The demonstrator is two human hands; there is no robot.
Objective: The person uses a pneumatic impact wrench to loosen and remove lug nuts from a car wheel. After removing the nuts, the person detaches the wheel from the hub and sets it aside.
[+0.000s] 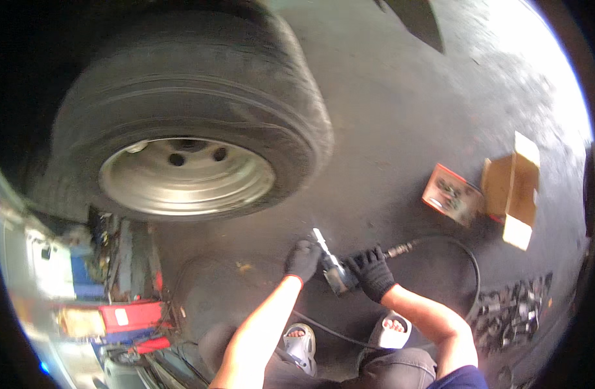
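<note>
My right hand point(371, 272), in a black glove, is wrapped round the handle of an air impact wrench point(339, 277). A long bright socket point(321, 241) points forward from the tool's nose, toward the wheel. Beside that socket my left hand point(303, 260), in a black glove with an orange cuff, is closed; what its fingers hold is hidden, and I cannot tell whether it touches the socket. An air hose point(469, 249) runs from the wrench handle and curves down to the right. A big tyre point(200, 84) on a silver steel wheel rim point(200, 194) stands ahead to the left.
An open cardboard box point(501, 188) and an orange-edged box point(448, 193) with metal parts lie on the dark floor at right. Several dark tools or parts point(514, 314) are spread below them. Red cases and tools point(132, 316) crowd the left side. My feet point(302, 343) are below.
</note>
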